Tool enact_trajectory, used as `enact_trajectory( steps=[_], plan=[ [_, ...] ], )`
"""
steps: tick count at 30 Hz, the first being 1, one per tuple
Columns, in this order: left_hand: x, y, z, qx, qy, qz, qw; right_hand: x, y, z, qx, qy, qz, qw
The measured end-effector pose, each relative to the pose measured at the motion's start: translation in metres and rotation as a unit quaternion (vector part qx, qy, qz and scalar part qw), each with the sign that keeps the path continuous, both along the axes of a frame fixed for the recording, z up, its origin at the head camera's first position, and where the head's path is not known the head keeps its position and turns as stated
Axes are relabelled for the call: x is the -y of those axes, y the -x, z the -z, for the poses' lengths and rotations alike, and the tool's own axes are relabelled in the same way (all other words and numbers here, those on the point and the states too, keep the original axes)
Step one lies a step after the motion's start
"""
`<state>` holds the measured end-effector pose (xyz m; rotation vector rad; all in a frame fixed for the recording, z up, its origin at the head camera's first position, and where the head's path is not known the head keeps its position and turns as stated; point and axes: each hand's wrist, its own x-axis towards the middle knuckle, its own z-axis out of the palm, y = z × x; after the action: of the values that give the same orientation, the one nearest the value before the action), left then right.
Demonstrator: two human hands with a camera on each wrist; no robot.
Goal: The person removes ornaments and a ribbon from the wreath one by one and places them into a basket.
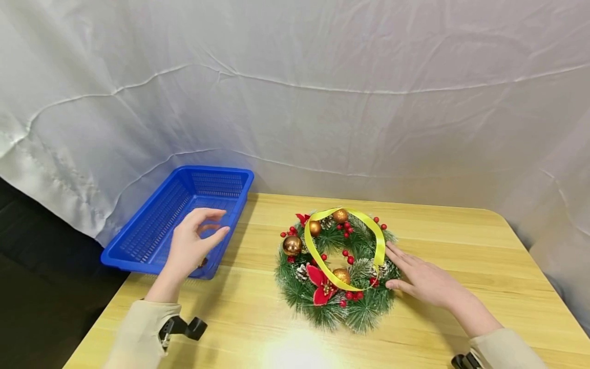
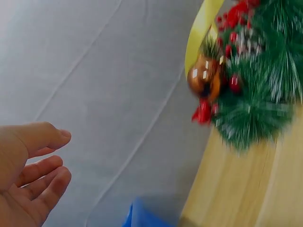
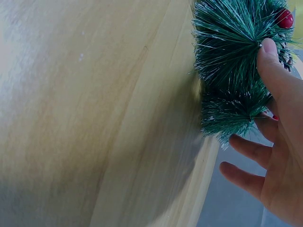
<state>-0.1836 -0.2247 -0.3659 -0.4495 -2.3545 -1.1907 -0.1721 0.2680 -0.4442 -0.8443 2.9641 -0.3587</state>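
Observation:
A green Christmas wreath [image 1: 332,307] with red berries, gold balls, pine cones and a red flower lies on the table. A yellow ribbon [image 1: 379,236] loops over its top. My right hand [image 1: 426,279] touches the wreath's right edge with fingers extended. In the right wrist view its thumb [image 3: 270,52] is against the pine needles. Above the right side of a blue basket [image 1: 138,266] hovers my left hand [image 1: 191,246], thumb and fingers curved apart with nothing between them. Below that hand shows a small brown thing, too hidden to name.
The wooden table [image 1: 461,241] carries both the wreath and the basket, which stands at its back left. A grey curtain [image 1: 322,128] hangs behind the table. Dark cloth [image 1: 41,266] lies beyond the table's left edge.

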Motion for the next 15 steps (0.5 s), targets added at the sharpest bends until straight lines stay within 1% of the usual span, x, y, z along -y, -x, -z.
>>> enact_trajectory(
  steps=[4,6,9,12,15],
  plan=[
    [-0.023,-0.002,-0.004,-0.024,-0.017,0.037,0.9989,0.0,0.001,-0.001,0.002,-0.002,0.001,1.0],
    [-0.034,-0.003,-0.005,-0.037,-0.02,0.06,0.9973,0.0,0.001,-0.001,0.002,-0.002,0.001,1.0],
    [-0.052,-0.005,-0.005,-0.048,-0.023,0.093,0.9942,0.0,0.001,-0.001,-0.001,-0.002,-0.002,1.0],
    [-0.07,-0.008,-0.005,-0.045,-0.017,0.116,0.9921,0.0,0.001,-0.001,-0.003,-0.001,-0.005,1.0],
    [-0.09,-0.011,-0.004,-0.026,-0.006,0.129,0.9912,0.001,-0.001,-0.001,-0.003,0.001,-0.005,1.0]
  ],
)
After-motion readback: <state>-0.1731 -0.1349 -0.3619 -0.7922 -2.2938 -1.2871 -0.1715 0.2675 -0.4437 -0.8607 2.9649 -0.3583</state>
